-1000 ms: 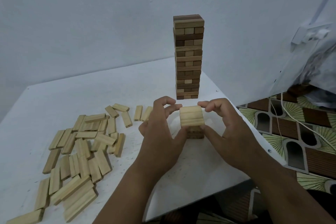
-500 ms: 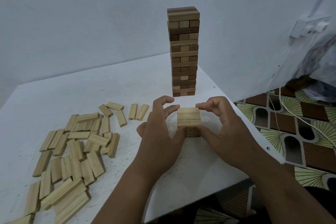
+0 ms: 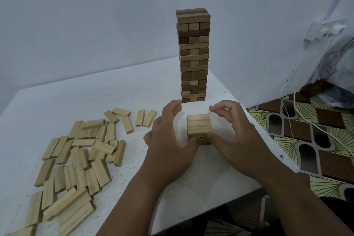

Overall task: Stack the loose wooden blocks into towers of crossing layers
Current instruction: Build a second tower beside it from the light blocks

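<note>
Near the right edge of the white table, in front of the tall finished tower of dark and pale brown blocks: a short new stack of pale wooden blocks, top layer lying crosswise. Flanked by left hand and right hand, fingers loosely curved and gripping nothing, thumbs near the base. Best squared gently from both sides, evenly, before fetching more from the scattered pile of loose pale blocks at left.
</note>
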A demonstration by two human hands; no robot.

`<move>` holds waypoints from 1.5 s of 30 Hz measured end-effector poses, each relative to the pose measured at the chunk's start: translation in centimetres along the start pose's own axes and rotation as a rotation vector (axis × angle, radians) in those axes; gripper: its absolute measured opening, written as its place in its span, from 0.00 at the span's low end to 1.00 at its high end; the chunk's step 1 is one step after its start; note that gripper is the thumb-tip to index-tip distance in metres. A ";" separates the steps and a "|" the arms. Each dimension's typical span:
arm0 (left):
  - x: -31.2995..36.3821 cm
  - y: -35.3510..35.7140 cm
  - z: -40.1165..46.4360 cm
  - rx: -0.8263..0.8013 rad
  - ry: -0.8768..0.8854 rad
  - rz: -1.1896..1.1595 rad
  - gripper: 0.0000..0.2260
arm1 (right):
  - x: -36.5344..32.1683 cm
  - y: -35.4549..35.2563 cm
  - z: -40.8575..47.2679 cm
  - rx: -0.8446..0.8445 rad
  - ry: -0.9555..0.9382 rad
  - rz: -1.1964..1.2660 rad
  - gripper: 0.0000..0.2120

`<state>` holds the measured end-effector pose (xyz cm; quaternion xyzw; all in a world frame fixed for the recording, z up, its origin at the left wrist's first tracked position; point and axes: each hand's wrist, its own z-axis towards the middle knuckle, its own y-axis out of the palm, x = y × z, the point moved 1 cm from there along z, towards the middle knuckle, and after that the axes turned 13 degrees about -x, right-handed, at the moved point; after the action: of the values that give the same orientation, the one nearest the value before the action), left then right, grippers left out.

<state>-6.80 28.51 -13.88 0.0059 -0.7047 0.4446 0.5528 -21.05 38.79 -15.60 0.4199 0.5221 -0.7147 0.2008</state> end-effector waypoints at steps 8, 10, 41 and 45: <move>0.1 -0.3 -0.6 -0.174 -0.145 0.338 0.29 | -1.1 0.9 -1.1 -0.090 0.255 -0.469 0.46; -0.2 0.1 -0.5 -0.228 -0.165 0.451 0.30 | -1.2 1.8 -1.4 -0.159 0.296 -0.584 0.49; 0.0 0.0 -0.3 -0.237 -0.199 0.513 0.29 | -1.7 2.0 -1.0 -0.133 0.245 -0.582 0.51; 0.3 -2.5 -1.2 -0.047 -0.179 0.366 0.24 | -3.9 1.7 -0.9 0.111 0.035 -0.466 0.34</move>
<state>-4.72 27.89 -12.08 -0.0956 -0.7507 0.5186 0.3979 -17.26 38.42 -13.47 0.3110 0.5681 -0.7619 -0.0022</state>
